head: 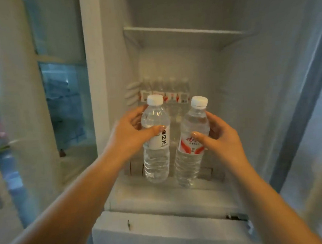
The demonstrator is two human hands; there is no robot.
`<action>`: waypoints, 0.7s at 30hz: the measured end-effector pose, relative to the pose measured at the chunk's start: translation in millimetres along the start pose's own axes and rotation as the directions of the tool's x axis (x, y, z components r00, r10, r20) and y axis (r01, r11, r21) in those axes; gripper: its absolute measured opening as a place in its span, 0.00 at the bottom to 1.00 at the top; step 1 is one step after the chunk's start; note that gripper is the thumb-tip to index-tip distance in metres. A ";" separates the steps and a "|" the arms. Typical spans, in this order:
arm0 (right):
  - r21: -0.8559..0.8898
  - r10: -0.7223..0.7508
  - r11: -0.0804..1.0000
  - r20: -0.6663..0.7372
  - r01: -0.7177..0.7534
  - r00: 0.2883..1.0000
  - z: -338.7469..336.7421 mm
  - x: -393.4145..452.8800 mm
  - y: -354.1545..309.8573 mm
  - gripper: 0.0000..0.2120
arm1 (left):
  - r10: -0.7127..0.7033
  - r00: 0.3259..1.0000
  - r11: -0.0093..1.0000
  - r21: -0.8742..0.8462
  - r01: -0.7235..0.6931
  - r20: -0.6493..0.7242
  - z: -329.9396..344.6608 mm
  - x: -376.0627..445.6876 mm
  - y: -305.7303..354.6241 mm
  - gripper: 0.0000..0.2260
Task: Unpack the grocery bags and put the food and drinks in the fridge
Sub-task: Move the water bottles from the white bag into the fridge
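While a row of bottles (166,95) already sits at the back of the fridge shelf (161,195), two more are going in. Left hand (127,133) fingers wrap the white-label bottle (156,139), right hand (221,139) fingers wrap the red-label bottle (191,140), both just above the shelf. Grocery bags aren't in view, so can't tell what's left.

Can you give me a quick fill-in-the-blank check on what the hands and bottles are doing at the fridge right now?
1. The left hand grips a bottle whose label is plain ____ with dark characters.
2. The right hand grips a tilted bottle whose label is white and ____.
3. Both held bottles have ____ caps.
4. At the back of the shelf stands a row of more ____.

Missing words: white; red; white; bottles
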State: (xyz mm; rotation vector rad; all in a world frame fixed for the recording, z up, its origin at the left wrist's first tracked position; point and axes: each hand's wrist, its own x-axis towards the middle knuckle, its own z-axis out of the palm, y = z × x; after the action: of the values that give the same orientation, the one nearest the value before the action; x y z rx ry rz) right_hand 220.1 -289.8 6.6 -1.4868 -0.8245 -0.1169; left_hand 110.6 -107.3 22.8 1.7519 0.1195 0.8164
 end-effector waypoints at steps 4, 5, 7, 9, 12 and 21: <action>-0.024 -0.026 0.999 -0.080 0.024 0.996 -5.2 54.7 6.6 0.22 | 0.057 0.998 0.995 -0.086 -0.054 0.033 26.1 72.6 -9.3 0.28; -0.033 -0.036 0.999 -0.088 0.033 0.996 -7.7 69.0 10.5 0.22 | 0.077 0.996 0.992 -0.099 -0.073 0.033 34.7 88.9 -11.1 0.26; -0.049 -0.046 0.998 -0.094 0.042 0.995 -13.8 96.2 19.7 0.21 | 0.108 0.994 0.987 -0.119 -0.104 0.034 49.6 117.3 -15.2 0.26; -0.068 -0.035 0.997 -0.090 0.029 0.995 -20.7 122.7 32.0 0.23 | 0.128 0.991 0.987 -0.106 -0.123 0.043 61.9 140.2 -17.7 0.28; -0.079 0.007 0.997 -0.088 -0.014 0.996 -29.1 159.7 59.9 0.27 | 0.131 0.990 0.990 -0.054 -0.128 0.056 81.4 171.3 -30.7 0.29; -0.054 0.059 0.996 -0.125 -0.066 0.990 -37.8 211.3 123.5 0.25 | 0.067 0.997 0.996 -0.068 -0.065 0.040 119.6 223.5 -82.4 0.28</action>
State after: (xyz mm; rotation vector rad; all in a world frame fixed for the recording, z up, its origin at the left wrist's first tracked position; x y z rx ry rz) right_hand 457.3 -220.9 24.9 -1.5428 -0.6788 -0.1855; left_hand 374.1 -70.1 39.2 1.7168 0.0060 0.8216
